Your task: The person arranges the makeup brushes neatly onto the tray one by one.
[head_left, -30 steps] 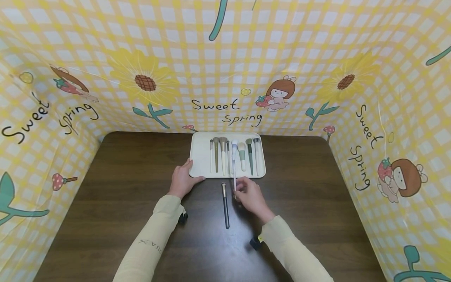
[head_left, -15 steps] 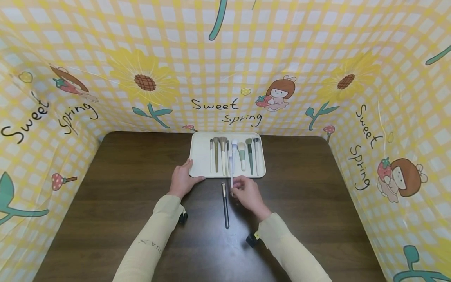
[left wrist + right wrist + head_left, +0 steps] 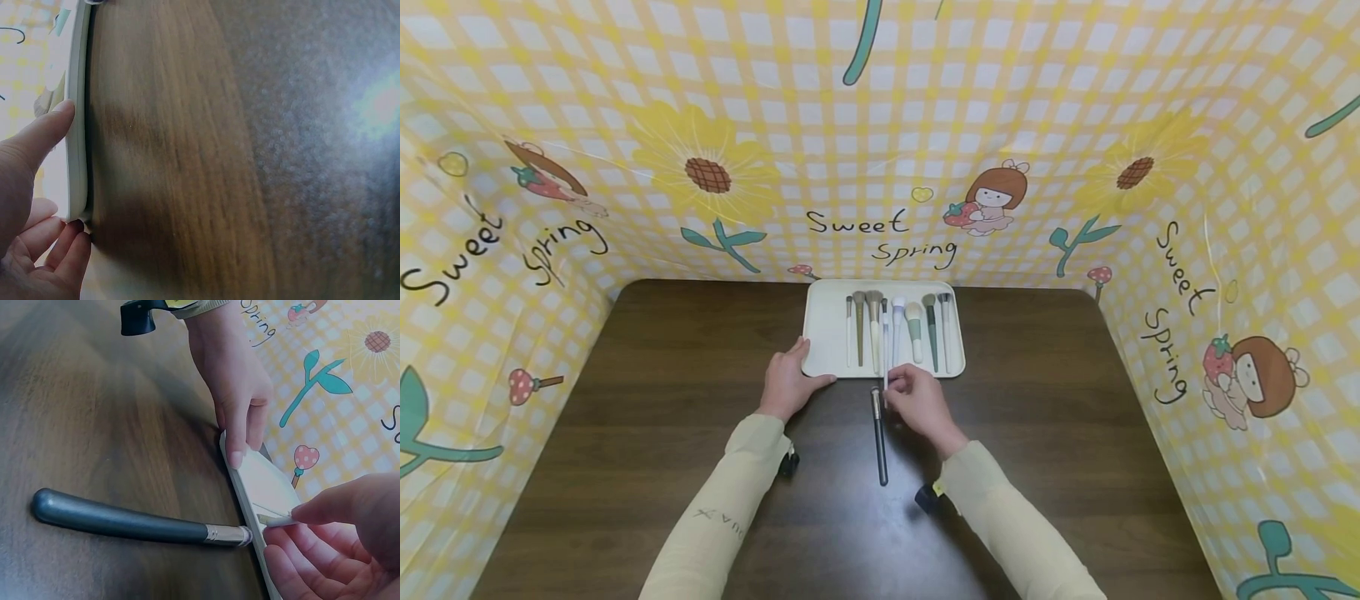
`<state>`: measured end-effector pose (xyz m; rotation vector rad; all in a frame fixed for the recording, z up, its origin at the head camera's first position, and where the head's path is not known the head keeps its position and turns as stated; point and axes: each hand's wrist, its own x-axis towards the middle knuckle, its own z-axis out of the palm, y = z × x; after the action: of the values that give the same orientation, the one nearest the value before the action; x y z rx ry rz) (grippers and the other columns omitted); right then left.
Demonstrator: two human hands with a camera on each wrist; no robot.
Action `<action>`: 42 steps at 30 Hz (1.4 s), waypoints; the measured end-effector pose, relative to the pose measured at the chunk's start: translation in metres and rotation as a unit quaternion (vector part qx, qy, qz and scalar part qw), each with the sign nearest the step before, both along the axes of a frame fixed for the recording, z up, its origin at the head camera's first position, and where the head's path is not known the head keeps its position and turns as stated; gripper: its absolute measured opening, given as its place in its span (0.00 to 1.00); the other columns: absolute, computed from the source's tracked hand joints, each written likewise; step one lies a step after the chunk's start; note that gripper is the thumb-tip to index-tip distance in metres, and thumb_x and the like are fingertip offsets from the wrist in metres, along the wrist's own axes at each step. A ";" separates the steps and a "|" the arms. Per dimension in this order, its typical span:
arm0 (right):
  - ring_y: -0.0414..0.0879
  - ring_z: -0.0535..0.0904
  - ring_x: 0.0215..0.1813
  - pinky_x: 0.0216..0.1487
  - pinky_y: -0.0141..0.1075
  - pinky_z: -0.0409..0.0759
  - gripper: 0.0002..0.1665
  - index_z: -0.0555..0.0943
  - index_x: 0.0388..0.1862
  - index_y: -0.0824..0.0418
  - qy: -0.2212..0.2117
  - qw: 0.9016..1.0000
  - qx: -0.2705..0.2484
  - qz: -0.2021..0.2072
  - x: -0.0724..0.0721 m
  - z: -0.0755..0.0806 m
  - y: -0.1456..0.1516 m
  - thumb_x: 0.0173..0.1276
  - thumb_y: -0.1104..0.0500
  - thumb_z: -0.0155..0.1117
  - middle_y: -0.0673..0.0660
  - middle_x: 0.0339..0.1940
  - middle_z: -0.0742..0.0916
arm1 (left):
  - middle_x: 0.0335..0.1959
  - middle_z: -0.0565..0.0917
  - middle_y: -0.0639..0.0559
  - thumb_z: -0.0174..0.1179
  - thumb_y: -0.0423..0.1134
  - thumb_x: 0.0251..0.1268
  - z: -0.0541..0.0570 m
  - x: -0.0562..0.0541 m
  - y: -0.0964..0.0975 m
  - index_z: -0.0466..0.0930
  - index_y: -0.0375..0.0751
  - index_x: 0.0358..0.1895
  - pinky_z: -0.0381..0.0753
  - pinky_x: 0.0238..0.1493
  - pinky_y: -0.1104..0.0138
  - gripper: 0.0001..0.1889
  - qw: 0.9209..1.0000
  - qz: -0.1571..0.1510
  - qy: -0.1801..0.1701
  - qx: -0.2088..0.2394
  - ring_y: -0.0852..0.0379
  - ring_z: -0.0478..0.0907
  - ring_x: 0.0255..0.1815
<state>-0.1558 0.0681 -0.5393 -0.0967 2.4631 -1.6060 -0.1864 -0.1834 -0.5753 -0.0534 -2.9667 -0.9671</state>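
Observation:
A white tray (image 3: 826,333) lies at the back of the table, with several makeup brushes side by side in it. My left hand (image 3: 786,387) holds its front left corner; in the left wrist view the thumb (image 3: 53,122) lies on the rim and the fingers bend round the corner. My right hand (image 3: 921,404) pinches the handle end of a slim pale makeup brush (image 3: 886,354) over the tray's front edge. Its bristle end overlaps the row of brushes. On the table in front of the tray lies a black-handled makeup brush (image 3: 880,437), its silver ferrule towards the tray.
Inside the tray, the row runs from a thin white-handled brush (image 3: 849,337) to a pale-handled brush (image 3: 946,337) at the right. A yellow checked cloth (image 3: 880,125) walls the dark wooden table (image 3: 700,333) at the back and both sides.
My right hand has moved left and slightly forward, carrying the slim pale brush from over the lilac one to its left. My left hand stays at the tray corner.

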 end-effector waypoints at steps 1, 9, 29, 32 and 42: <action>0.45 0.83 0.28 0.31 0.38 0.84 0.14 0.82 0.48 0.67 0.000 1.000 -0.002 0.002 -0.001 0.000 -0.001 0.63 0.71 0.68 0.56 0.33 0.88 | 0.73 0.65 0.32 0.78 0.50 0.55 0.000 0.000 0.000 0.66 0.25 0.73 0.68 0.65 0.45 0.48 1.000 0.000 0.000 0.000 0.29 0.69 0.64; 0.45 0.83 0.28 0.30 0.37 0.83 0.14 0.82 0.48 0.67 -0.012 1.000 0.000 0.009 -0.007 0.003 -0.008 0.63 0.71 0.67 0.54 0.31 0.88 | 0.73 0.65 0.32 0.78 0.50 0.54 0.000 0.001 0.000 0.66 0.25 0.73 0.68 0.65 0.44 0.48 1.000 0.002 0.000 0.003 0.28 0.69 0.64; 0.47 0.86 0.27 0.30 0.37 0.85 0.18 0.81 0.56 0.68 -0.058 0.998 0.004 0.036 -0.037 0.002 -0.036 0.68 0.67 0.67 0.56 0.30 0.90 | 0.73 0.66 0.31 0.78 0.49 0.54 0.001 0.000 0.000 0.67 0.25 0.72 0.70 0.62 0.45 0.48 1.000 0.003 -0.002 -0.001 0.29 0.71 0.61; 0.47 0.86 0.27 0.30 0.37 0.85 0.17 0.81 0.56 0.68 -0.059 0.997 0.015 0.040 -0.042 0.003 -0.041 0.68 0.67 0.66 0.55 0.30 0.90 | 0.73 0.66 0.31 0.78 0.50 0.54 0.001 0.000 0.000 0.66 0.25 0.72 0.70 0.62 0.45 0.48 1.000 0.004 -0.002 -0.002 0.29 0.71 0.61; 0.45 0.85 0.26 0.27 0.37 0.83 0.21 0.81 0.55 0.67 -0.072 0.997 0.015 0.033 -0.055 0.011 -0.056 0.62 0.68 0.68 0.53 0.28 0.88 | 0.73 0.66 0.31 0.78 0.50 0.55 0.002 0.000 0.001 0.66 0.25 0.72 0.70 0.62 0.45 0.48 1.000 0.002 0.002 -0.003 0.29 0.71 0.60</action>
<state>-0.2110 0.0121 -0.5282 -0.0544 2.3498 -1.4938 -0.1865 -0.1827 -0.5736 -0.0491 -2.9655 -0.9562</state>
